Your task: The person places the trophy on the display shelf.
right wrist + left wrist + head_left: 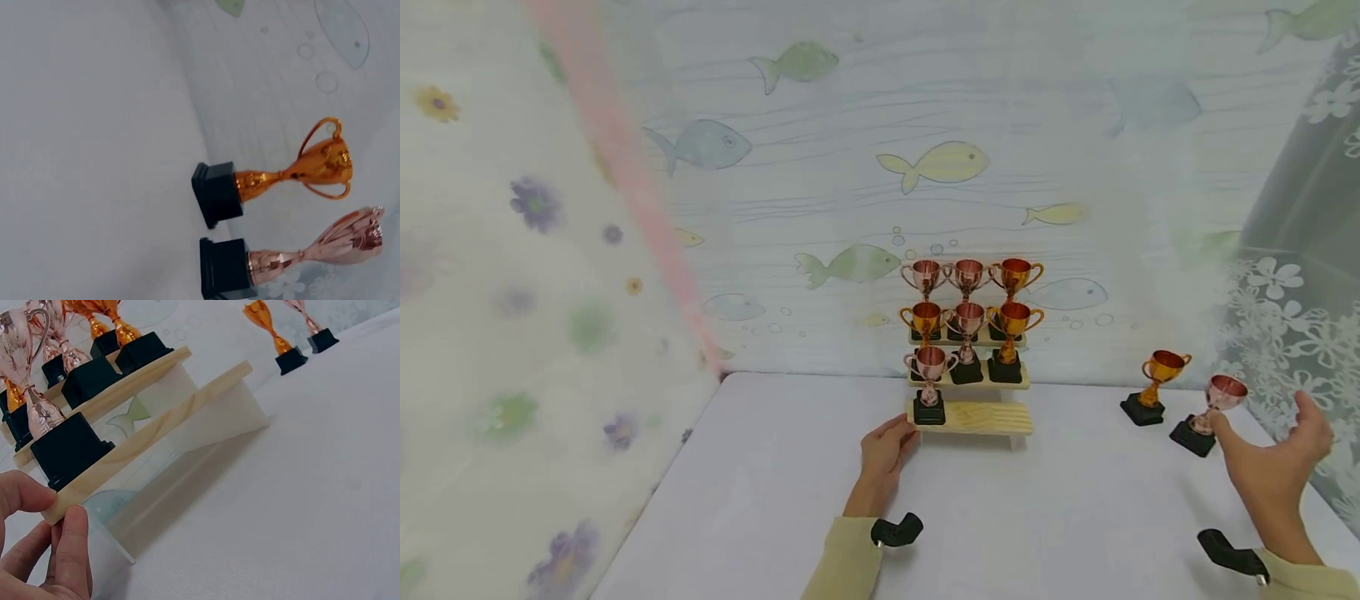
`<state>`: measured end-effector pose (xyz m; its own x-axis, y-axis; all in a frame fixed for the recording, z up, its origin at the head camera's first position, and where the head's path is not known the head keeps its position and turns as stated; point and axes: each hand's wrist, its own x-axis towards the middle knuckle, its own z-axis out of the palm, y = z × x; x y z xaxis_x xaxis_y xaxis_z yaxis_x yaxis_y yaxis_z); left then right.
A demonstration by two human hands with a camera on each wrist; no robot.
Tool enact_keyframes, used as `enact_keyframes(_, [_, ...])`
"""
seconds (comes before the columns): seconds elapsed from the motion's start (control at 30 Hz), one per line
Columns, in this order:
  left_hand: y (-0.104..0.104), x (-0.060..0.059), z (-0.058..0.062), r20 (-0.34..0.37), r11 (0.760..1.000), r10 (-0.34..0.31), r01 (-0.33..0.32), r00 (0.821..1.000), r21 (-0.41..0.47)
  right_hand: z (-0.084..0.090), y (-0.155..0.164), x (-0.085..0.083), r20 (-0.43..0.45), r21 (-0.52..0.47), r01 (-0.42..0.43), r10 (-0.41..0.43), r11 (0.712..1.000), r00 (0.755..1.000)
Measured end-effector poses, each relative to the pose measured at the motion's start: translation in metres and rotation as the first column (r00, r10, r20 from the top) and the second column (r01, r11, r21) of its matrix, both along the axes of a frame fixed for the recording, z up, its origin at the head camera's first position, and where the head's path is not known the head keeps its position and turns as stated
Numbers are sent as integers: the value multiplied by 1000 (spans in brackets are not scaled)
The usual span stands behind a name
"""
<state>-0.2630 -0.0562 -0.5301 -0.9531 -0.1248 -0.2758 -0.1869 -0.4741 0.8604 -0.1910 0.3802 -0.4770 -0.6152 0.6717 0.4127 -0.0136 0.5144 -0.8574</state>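
Note:
A tiered display stand [988, 417] with pale wooden shelves carries several small trophies. My left hand [883, 458] pinches the left end of its lowest shelf [156, 428] between thumb and fingers. On that end stands a rose-gold trophy [929, 367] with a black base. My right hand [1273, 471] has its thumb and fingers spread beside another rose-gold trophy [1225, 393] on the table's right side; whether the thumb touches it I cannot tell. A gold trophy [1163, 367] stands upright just left of that one. The right wrist view shows both loose trophies but no hand.
The white-covered table [760, 483] ends at a fish-patterned curtain [820, 192] behind the stand. A flowered curtain [512, 333] hangs on the left. Lace with white flowers [1300, 325] hangs close by the right hand.

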Motion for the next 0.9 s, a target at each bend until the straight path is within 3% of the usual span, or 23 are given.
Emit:
enact_keyframes(0.17, [-1,-1,0,-6,1000,-1,1,1000,4,-7,17,-11,151,-87,5,8,996,988])
enact_keyframes(0.33, [-1,-1,0,-4,1000,4,-4,1000,2,-28,42,-39,220,-201,8,37,980,975])
enact_keyframes(0.43, [0,-2,-1,13,1000,7,-6,1000,-3,-34,46,-49,197,-255,7,44,967,979])
enact_keyframes(0.67, [1,-1,-1,22,1000,5,-5,1000,-10,-21,28,-44,159,-294,6,43,956,986])
enact_keyframes(0.9, [0,-1,-1,20,1000,0,0,1000,-6,-28,24,-46,-15,-257,-11,8,966,1000])
